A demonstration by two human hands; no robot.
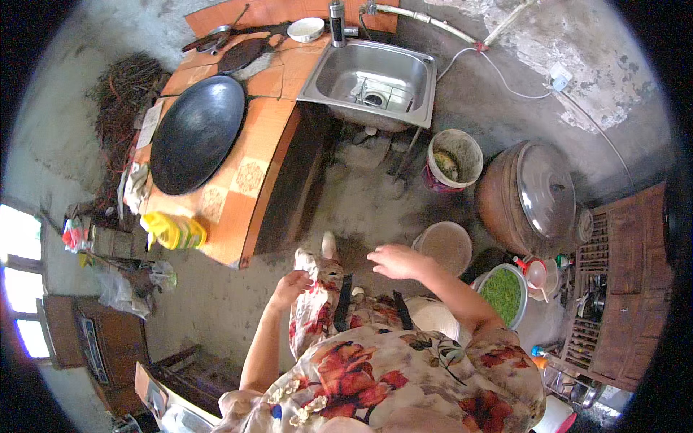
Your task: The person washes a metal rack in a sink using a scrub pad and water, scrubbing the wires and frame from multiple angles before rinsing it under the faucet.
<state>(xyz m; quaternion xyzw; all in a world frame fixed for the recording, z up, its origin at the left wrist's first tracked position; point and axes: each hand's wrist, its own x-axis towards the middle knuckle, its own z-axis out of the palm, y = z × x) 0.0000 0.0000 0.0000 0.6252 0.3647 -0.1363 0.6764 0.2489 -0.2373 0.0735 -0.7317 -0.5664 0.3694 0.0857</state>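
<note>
The patterned shirt runs off the lower edge and covers part of a pale round thing under the right forearm; its kind cannot be told. The same arm hides some of the basin of greens. What lies in the bucket is too small to identify. The window bleaches out whatever is beyond, and the dark rim cuts off the wooden cabinet.
</note>
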